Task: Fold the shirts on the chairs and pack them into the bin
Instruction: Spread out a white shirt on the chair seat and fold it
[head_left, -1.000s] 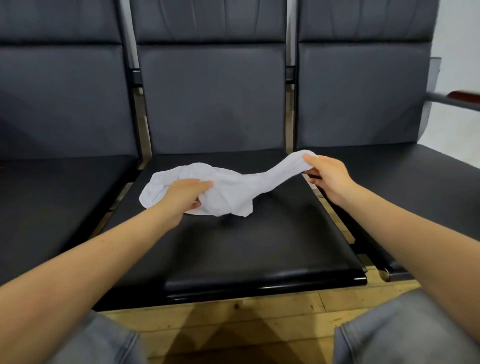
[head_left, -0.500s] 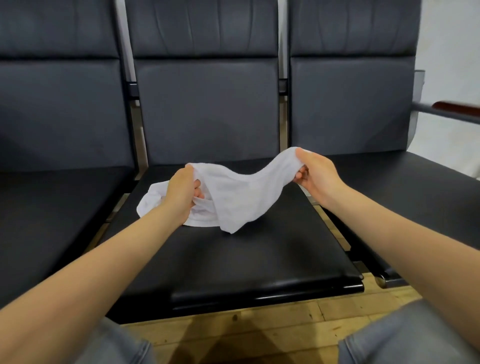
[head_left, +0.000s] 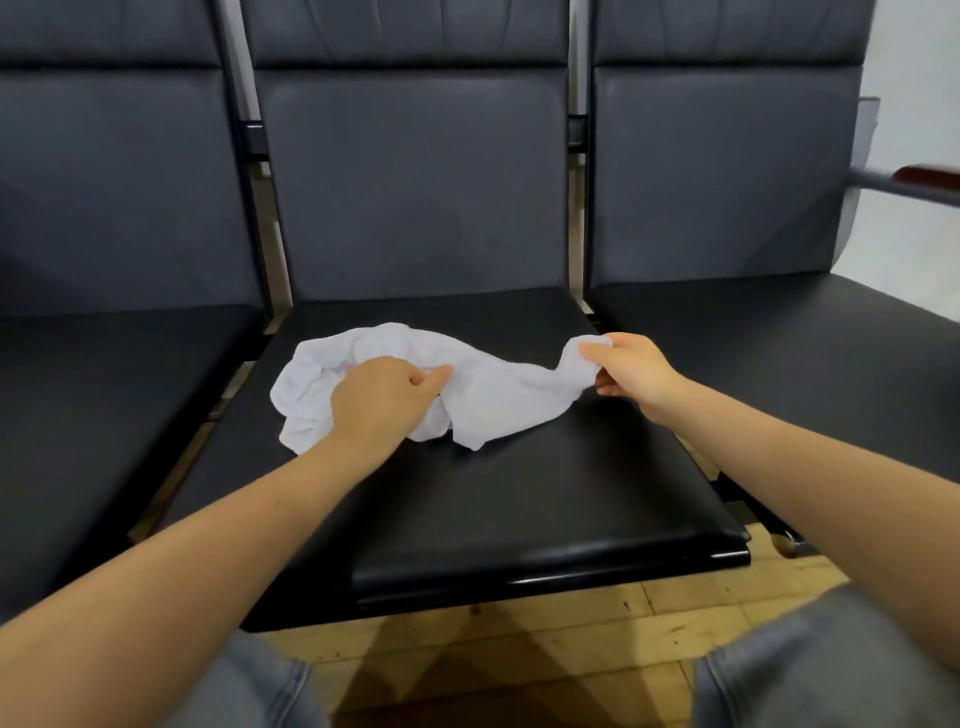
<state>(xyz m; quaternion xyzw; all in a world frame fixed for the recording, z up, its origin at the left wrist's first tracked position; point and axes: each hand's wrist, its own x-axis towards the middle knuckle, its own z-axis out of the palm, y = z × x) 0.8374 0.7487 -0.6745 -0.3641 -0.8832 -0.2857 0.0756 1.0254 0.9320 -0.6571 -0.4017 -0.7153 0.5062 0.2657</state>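
Note:
A crumpled white shirt (head_left: 498, 395) lies bunched on the seat of the middle black chair (head_left: 519, 493). My left hand (head_left: 379, 405) rests on top of the bunched part and pinches a fold between thumb and fingers. My right hand (head_left: 631, 371) pinches the shirt's far right end, stretched out toward the seat's right edge. No bin is in view.
A black chair (head_left: 104, 374) stands to the left and another (head_left: 779, 338) to the right, with narrow gaps between the seats. A wooden armrest (head_left: 924, 174) juts in at the far right. Wooden floor (head_left: 519, 649) and my grey-trousered knees fill the bottom.
The shirt has come down from being held slightly raised to lying on the seat. My left hand has lowered onto the bunch, and my right hand has pulled its end further right.

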